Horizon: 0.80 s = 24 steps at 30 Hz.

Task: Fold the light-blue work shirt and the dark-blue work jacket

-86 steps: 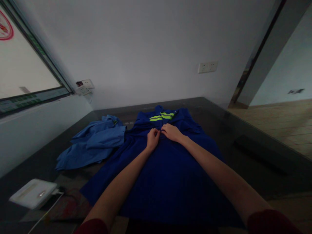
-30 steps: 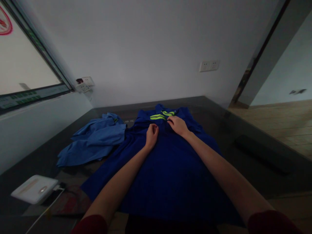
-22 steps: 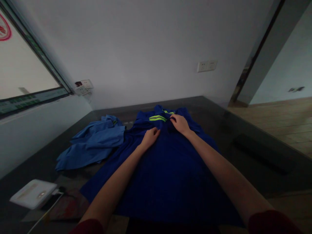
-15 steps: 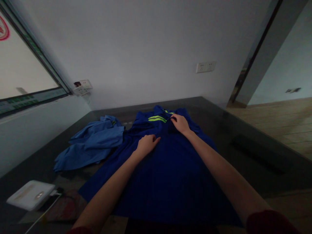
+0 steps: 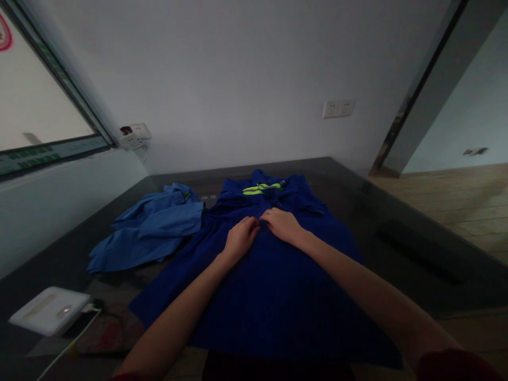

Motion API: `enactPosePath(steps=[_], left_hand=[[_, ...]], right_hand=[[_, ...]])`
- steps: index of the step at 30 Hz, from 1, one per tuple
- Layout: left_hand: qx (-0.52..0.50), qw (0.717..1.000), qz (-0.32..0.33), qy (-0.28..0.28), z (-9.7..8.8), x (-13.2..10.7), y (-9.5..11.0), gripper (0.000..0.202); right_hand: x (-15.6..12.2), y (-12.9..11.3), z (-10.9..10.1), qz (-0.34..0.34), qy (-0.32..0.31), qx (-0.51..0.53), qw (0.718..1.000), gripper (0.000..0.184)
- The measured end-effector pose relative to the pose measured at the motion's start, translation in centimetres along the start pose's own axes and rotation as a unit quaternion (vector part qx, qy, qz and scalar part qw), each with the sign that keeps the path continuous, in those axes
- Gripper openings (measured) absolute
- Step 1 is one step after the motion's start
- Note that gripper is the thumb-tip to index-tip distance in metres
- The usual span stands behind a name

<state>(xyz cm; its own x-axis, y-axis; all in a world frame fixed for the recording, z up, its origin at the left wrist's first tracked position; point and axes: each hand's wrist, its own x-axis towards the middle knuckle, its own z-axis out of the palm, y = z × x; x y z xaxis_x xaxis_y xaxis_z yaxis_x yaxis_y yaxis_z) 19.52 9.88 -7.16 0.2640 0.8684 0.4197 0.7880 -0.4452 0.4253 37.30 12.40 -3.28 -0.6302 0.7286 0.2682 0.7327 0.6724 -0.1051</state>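
A dark blue shirt [image 5: 278,296] with neon-green stripes at the collar [image 5: 260,188] lies flat on the dark table [image 5: 357,196], collar away from me. My left hand [image 5: 239,238] and my right hand [image 5: 282,224] rest side by side on its chest, below the collar, fingertips meeting at the front placket. Both hands have their fingers curled and pressed onto the cloth; what the fingertips pinch is too small to make out. A lighter blue garment [image 5: 153,227] lies crumpled to the left of the shirt.
A white flat device [image 5: 50,310] with a cable sits at the table's near left corner. A window [image 5: 35,106] runs along the left wall, with sockets [image 5: 133,136] beside it and more sockets [image 5: 338,108] on the back wall. Wooden floor [image 5: 456,196] lies to the right.
My right hand has come back down from the collar to the chest. My left hand shifted a little and now meets it at the shirt's front.
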Motion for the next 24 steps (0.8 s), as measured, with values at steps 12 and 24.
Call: enactPosePath(steps=[12, 24], left_hand=[[-0.057, 0.997, 0.033, -0.027, 0.2, 0.1, 0.2, 0.008], [-0.003, 0.999, 0.032, -0.029, -0.3, -0.5, 2.1, 0.022]], right_hand=[[-2.1, 1.7, 3.0, 0.022, 0.01, 0.155, 0.988, 0.018], [-1.5, 2.6, 4.0, 0.002, 0.07, 0.326, 0.943, 0.012]])
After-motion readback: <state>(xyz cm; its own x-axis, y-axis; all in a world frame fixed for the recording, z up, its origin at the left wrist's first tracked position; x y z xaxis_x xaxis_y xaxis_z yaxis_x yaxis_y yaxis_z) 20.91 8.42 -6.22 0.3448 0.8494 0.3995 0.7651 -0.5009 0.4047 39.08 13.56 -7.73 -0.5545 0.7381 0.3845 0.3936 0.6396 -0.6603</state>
